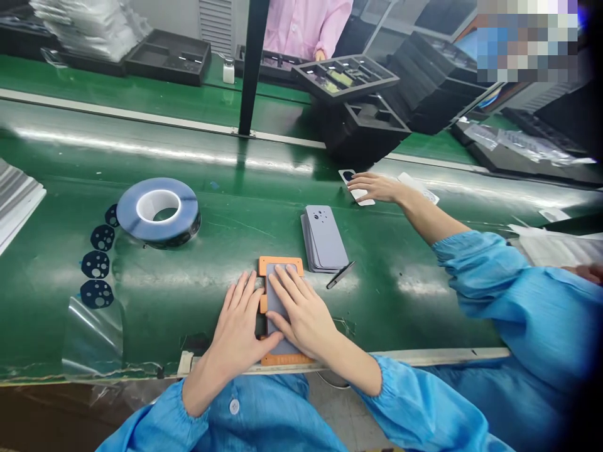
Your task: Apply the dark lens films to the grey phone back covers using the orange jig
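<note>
An orange fixture [268,260] lies at the front edge of the bench, with a grey phone back panel [284,347] in it. My left hand [238,329] rests along the fixture's left side, fingers stretched out and thumb over the panel. Flat on top of the panel is my right hand [306,314], its fingers extended and covering much of it. Beyond my right hand sits a stack of grey phone back panels [330,238] with camera holes in the top one. Beside that stack, a thin dark strip-like piece [340,275] lies at a slant.
A co-worker's hand [377,187] touches a white panel [346,174] at right. On the left lie a blue film roll [186,216], several dark perforated stickers [95,265] and clear film [92,339]. Black trays [346,78] and a dark post [253,69] stand behind; a person in pink is beyond.
</note>
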The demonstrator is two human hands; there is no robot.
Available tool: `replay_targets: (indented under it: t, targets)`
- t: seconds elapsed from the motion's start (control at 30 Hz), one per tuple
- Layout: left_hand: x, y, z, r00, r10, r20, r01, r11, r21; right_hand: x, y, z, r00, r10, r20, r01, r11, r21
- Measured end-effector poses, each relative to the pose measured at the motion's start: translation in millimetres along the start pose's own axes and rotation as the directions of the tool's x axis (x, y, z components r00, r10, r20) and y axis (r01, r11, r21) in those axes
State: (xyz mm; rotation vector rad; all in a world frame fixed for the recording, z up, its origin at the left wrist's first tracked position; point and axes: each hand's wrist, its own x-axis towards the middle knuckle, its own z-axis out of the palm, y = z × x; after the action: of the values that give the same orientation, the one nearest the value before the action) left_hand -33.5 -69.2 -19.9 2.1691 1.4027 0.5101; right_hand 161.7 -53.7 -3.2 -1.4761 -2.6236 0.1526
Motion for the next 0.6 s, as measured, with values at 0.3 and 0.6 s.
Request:
replay_targets:
  t: [0.3,0.6]
  targets:
    - [0.0,-1.3,-0.6,1.000,-0.017,0.023,0.017,0.999,-0.033,-3.2,1.9,-5.6,0.998,0.066,-0.011,-0.063,0.984,0.168]
    - [-2.5,0.2,2.1,0.997,-0.053,-0.049,0.044,0.985,-0.167,-41.9,-1.9,-7.4,0.954,0.266,-0.142,-0.217,0.932,0.289]
